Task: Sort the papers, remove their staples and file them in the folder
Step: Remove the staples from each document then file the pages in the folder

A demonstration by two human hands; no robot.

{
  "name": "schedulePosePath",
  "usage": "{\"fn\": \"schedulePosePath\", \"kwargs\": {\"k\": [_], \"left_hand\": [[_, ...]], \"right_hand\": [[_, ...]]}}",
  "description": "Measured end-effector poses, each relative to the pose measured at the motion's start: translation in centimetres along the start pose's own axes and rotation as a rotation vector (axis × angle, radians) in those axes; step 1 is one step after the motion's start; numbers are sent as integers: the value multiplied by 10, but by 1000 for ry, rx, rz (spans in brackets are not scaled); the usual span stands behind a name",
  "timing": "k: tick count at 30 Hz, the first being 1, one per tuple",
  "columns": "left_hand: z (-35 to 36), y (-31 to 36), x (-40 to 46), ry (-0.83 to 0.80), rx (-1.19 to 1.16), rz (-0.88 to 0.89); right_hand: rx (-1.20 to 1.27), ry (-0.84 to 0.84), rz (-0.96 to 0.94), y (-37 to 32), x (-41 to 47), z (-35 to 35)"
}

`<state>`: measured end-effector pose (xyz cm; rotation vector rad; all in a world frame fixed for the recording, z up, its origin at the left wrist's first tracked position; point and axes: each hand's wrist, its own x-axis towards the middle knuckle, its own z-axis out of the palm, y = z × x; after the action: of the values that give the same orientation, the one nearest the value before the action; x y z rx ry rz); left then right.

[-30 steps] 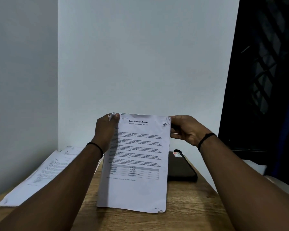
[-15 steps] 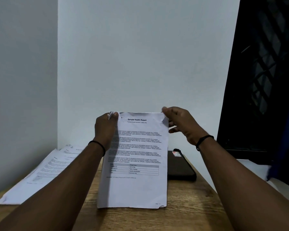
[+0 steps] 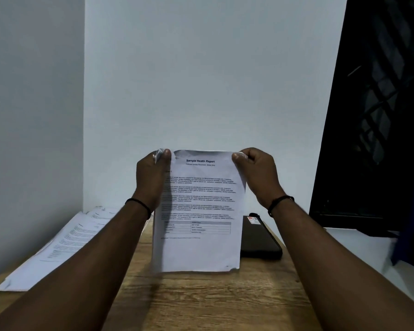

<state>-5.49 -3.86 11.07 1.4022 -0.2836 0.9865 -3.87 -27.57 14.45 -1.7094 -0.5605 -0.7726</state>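
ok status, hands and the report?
Left hand and right hand pinch the report's top corners. Held upright over the table. Nothing in the way.

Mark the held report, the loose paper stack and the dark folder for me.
held report (image 3: 198, 249): head view, blank lower part of page.
loose paper stack (image 3: 58, 249): head view, top sheet's middle.
dark folder (image 3: 258, 240): head view, cover's middle.

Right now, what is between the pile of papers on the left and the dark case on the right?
In the head view, the held white health report hangs between the paper pile and dark case.
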Motion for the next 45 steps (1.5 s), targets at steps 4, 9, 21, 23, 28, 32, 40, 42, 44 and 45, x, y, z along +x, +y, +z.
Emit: {"fn": "schedulePosePath", "kwargs": {"k": [4,9,21,23,28,32,40,42,44,45], "left_hand": [[2,-10,-9,18,5,18],[-1,4,5,-54,21,-66],[-41,-113,-72,51,-87,-942],[-46,-127,-76,-10,143,-944],[-30,-136,-61,-215,1124,-345],[16,-138,-57,-572,887,-208],[31,-164,-70,-675,579,-267],[30,-161,-74,-660,589,-261],[31,-159,-74,-651,611,-265],[31,-160,-72,-655,607,-277]], "right_hand": [[159,49,107,15,-13,10],[230,89,164,7,-1,8],[259,-174,718,144,-77,69],[260,-160,744,159,-87,76],[250,-146,730,180,-94,79],[289,-186,695,183,-97,82],[313,-221,697,187,-97,82],[271,-239,683,188,-95,83],[246,-237,689,189,-93,82],[237,-231,694,189,-92,81]]}}
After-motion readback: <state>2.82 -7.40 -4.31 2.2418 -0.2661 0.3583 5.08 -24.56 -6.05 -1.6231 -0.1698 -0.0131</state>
